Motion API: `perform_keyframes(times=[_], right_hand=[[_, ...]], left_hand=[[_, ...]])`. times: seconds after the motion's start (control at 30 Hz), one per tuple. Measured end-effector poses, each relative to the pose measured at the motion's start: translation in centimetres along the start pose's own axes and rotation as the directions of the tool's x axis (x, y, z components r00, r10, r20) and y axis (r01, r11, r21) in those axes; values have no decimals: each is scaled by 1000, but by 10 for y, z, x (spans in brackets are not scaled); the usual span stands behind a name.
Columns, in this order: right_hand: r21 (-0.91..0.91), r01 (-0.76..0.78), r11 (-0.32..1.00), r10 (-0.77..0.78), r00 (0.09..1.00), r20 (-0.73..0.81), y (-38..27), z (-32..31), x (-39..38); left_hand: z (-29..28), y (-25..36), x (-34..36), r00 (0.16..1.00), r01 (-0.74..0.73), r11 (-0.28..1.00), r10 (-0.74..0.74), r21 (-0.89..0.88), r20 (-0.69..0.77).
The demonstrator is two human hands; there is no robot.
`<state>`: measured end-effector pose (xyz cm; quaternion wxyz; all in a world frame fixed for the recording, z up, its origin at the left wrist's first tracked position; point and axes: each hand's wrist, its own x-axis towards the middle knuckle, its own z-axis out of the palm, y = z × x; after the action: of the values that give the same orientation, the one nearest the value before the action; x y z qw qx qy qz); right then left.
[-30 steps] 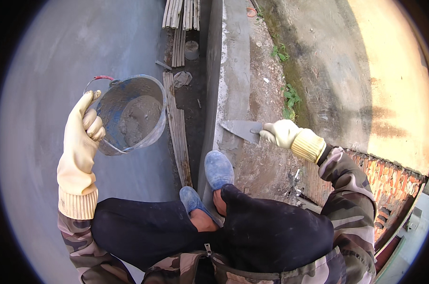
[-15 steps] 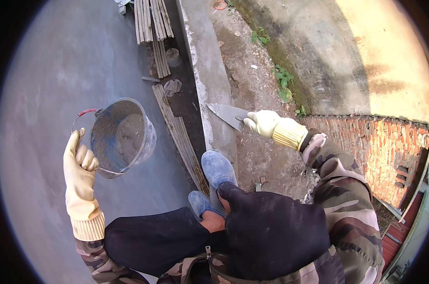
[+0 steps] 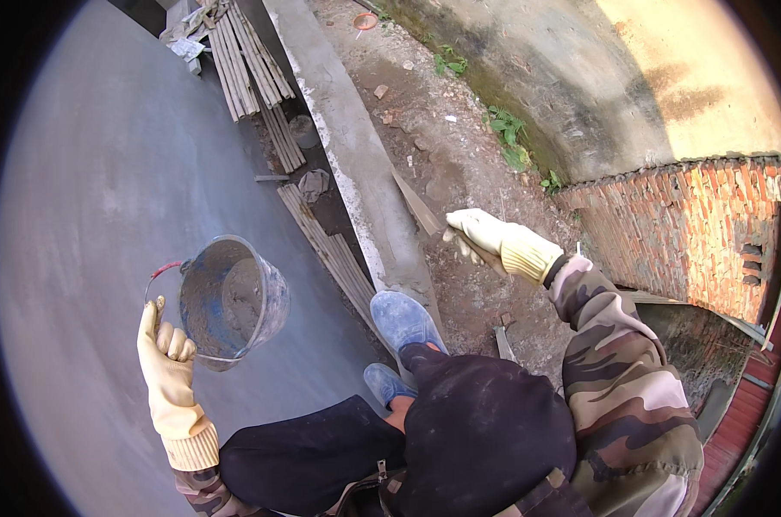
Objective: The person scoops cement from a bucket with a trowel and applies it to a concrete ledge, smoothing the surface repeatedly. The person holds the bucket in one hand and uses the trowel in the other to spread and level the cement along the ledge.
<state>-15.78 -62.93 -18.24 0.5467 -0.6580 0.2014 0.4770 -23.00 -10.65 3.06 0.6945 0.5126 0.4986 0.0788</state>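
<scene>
My left hand (image 3: 168, 362), in a cream rubber glove, is closed round the wire handle of a bucket (image 3: 276, 302). The bucket hangs tilted toward me, its inner wall smeared blue and grey, with wet grey mortar (image 3: 242, 293) at the bottom. In my right hand (image 3: 485, 237), gloved the same way, is a trowel (image 3: 417, 205). Its blade is turned nearly on edge along the right side of a low concrete wall top (image 3: 365, 172); whether it touches is unclear. The trowel's grip is mostly hidden by my fingers.
One blue shoe (image 3: 403, 320) of mine stands on the wall top. Left of it lie wooden poles (image 3: 244, 65) and long strips (image 3: 326, 241) beside a smooth grey surface (image 3: 106, 215). A dirt strip, plants (image 3: 507, 129) and a brick wall (image 3: 666, 224) are on the right.
The trowel has gone from lying flat over the wall top to standing on edge at its right side, as my right hand turned. The view has shifted; my left hand still carries the bucket.
</scene>
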Motion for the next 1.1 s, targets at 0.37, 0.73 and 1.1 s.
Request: perform_keyframes(times=[0.37,0.73,1.1], right_hand=[[77,-247,966,237,965,116,73,24,4],[183,-210,960,216,976,-8,108,65,-26],[174,34,984,-16,994,-107,61,59,-14]], left_hand=[[-5,-2,6,1000,-9,1000,9,1,-26],[3,-2,4,1000,2,1000,-2,26,-15],[5,0,-5,998,7,999,-9,39,58]])
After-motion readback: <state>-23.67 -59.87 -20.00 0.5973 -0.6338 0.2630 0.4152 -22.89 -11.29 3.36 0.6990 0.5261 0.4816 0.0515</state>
